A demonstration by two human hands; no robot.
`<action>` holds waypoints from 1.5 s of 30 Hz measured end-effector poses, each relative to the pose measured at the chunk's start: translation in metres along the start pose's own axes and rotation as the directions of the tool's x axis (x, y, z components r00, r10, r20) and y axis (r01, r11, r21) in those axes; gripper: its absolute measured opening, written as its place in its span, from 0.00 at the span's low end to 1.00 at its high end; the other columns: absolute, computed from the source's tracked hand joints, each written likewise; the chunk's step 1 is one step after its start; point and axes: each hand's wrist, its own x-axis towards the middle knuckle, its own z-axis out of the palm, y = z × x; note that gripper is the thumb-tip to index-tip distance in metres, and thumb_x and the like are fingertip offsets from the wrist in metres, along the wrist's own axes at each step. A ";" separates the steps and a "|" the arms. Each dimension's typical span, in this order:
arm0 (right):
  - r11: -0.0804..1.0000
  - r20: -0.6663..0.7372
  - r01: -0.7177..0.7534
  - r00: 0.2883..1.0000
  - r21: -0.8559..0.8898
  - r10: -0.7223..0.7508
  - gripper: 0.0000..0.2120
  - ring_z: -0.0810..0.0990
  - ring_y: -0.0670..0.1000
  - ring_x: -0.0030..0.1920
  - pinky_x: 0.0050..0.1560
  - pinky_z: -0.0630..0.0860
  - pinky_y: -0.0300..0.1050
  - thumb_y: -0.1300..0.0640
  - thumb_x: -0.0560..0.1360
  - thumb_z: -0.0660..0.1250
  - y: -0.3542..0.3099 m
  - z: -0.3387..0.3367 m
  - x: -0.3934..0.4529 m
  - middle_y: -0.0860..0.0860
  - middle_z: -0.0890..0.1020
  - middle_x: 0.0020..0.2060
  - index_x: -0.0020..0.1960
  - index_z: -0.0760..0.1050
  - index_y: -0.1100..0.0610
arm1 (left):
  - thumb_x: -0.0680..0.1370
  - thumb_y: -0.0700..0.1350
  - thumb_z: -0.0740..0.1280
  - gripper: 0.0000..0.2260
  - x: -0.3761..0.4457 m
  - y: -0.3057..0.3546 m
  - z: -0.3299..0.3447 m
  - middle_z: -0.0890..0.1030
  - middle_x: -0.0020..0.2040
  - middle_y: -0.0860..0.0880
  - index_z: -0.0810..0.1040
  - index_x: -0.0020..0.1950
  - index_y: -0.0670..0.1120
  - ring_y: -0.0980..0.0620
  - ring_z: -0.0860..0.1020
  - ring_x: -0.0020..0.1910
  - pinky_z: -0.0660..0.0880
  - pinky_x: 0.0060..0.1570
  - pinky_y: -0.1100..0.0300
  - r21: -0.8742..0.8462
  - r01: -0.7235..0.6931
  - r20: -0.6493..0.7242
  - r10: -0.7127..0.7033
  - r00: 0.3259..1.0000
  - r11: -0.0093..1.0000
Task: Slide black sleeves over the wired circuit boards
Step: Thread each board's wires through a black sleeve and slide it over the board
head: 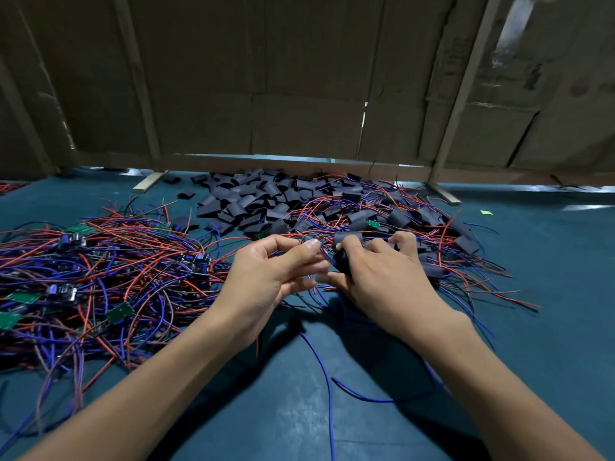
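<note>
Both hands meet at frame centre: the left hand [279,271] pinches wires [321,252], the right hand [372,271] grips a black sleeve [341,259]. It looks light and soft; better hold its edges.

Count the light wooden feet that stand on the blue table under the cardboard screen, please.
2. The left wooden foot sticks out beside the loose black sleeves; the right wooden foot lies past the wire heap. Others may be hidden outside the view.

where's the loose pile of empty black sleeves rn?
Head view, upper centre: the sleeve pile lies on the teal table beyond both hands, before the cardboard wall, left of the sleeved-board heap.
</note>
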 end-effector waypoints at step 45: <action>0.724 0.222 -0.012 0.955 0.689 -0.195 0.40 0.81 0.59 0.48 0.44 0.70 0.49 0.53 0.77 0.66 -0.018 0.016 0.000 0.44 0.81 0.47 0.73 0.40 0.32 | 0.77 0.41 0.73 0.05 0.004 -0.014 -0.008 0.80 0.30 0.49 0.83 0.41 0.44 0.58 0.71 0.26 0.67 0.27 0.66 0.584 -0.047 0.104 -0.018 0.994 0.811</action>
